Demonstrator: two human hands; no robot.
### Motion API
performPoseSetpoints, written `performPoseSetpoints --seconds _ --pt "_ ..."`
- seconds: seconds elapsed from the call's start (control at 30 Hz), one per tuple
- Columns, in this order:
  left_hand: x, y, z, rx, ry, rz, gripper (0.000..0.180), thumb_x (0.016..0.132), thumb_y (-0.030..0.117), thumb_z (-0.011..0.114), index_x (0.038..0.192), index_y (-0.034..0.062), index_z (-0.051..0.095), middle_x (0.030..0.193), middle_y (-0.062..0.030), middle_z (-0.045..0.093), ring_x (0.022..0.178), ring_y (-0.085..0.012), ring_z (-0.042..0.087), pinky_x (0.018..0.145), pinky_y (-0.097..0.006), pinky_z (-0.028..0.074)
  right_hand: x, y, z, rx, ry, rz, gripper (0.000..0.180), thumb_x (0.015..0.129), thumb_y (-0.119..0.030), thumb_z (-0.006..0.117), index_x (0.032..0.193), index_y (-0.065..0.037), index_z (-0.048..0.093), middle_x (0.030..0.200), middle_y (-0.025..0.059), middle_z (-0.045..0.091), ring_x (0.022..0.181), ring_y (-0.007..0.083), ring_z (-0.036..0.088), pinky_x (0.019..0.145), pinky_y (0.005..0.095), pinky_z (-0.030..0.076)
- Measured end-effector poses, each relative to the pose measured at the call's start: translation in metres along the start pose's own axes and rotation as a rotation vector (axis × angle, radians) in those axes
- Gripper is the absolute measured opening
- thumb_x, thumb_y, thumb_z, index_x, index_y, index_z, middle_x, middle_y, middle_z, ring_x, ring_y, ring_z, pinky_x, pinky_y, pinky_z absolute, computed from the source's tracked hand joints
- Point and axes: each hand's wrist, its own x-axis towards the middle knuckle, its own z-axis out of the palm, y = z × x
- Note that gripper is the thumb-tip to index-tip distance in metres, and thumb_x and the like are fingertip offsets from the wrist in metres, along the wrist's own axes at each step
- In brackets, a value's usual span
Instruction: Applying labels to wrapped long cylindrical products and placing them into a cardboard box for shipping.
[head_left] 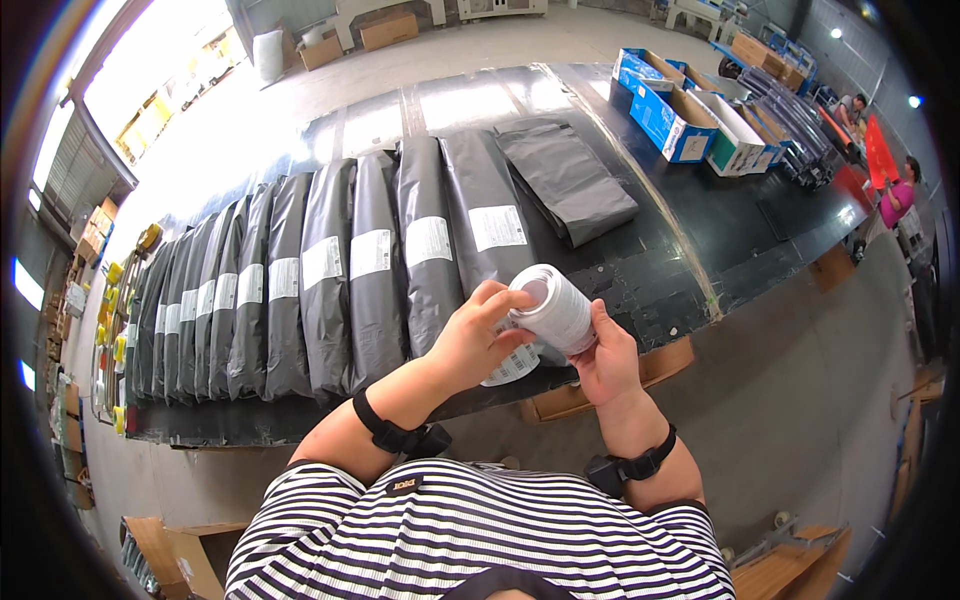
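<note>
One white label roll (562, 315) sits just right of the frame's centre, its end clasped between right hand (608, 365) thumb and fingers, probably for steadiness; the left hand (468, 340) curls its fingers at the rim (pinching or not, I cannot tell). About a dozen labelled bags (325, 215) lie leftward, labels up, seemingly for visibility.

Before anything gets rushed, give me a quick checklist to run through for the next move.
1. Label roll secured: ok, the left hand and right hand are both on it.
2. Label peeled off the loose strip below the roll: cannot tell, the left fingers partly cover it.
3. Black bag nearest the roll labelled: ok, white label on top.
4. Folded black bag labelled: not ok, none on its visible face.
5. Open cartons clear of the hands: ok, well off to the right.
</note>
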Motion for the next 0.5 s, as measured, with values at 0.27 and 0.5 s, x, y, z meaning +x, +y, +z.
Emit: performPoseSetpoints --seconds 0.27,0.5 --pt "-0.022 -0.016 -0.033 -0.417 0.028 -0.349 0.028 0.091 0.014 0.072 0.116 0.0018 0.065 0.109 -0.008 0.057 0.098 -0.0182 0.058 0.086 -0.032 0.048 -0.032 -0.007 0.06 -1.361 -0.069 -1.274 0.064 0.069 -0.03 0.089 0.123 -0.003 0.065 0.134 0.0169 0.058 0.123 0.0333 0.056 0.101 0.0395 0.045" --pt "-0.037 -0.024 -0.062 -0.843 0.007 -0.432 0.027 0.095 0.018 0.07 0.113 -0.0007 0.065 0.107 -0.0045 0.058 0.095 -0.0127 0.057 0.083 -0.029 0.048 -0.026 0.034 0.099 -1.359 0.013 -1.476 0.035 0.077 -0.014 0.081 0.11 -0.004 0.072 0.115 0.0102 0.071 0.11 0.03 0.066 0.094 0.0392 0.05"
